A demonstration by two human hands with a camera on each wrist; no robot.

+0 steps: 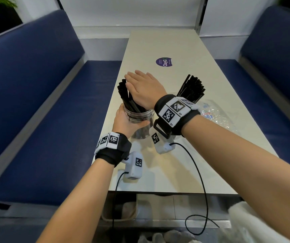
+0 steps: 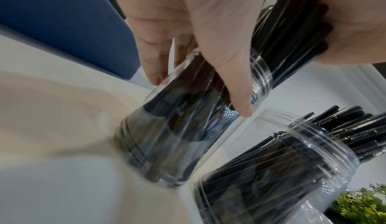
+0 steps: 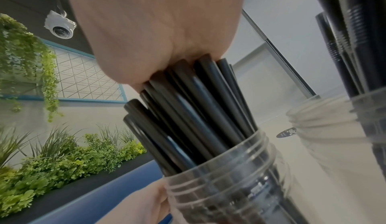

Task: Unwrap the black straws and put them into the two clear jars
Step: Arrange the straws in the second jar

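Our left hand (image 1: 125, 120) grips the near-left jar (image 1: 141, 118) on the tabletop (image 1: 167, 44); our right hand (image 1: 144, 88), fingers flat, presses down on its upright straws (image 1: 123, 90). The second jar (image 2: 282, 161) stands just right.

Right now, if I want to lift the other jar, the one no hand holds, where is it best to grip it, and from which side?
Probably grip the free jar round its smooth wall below the ribbed neck, coming from the side; straws stick out of the mouth, so the top is blocked.
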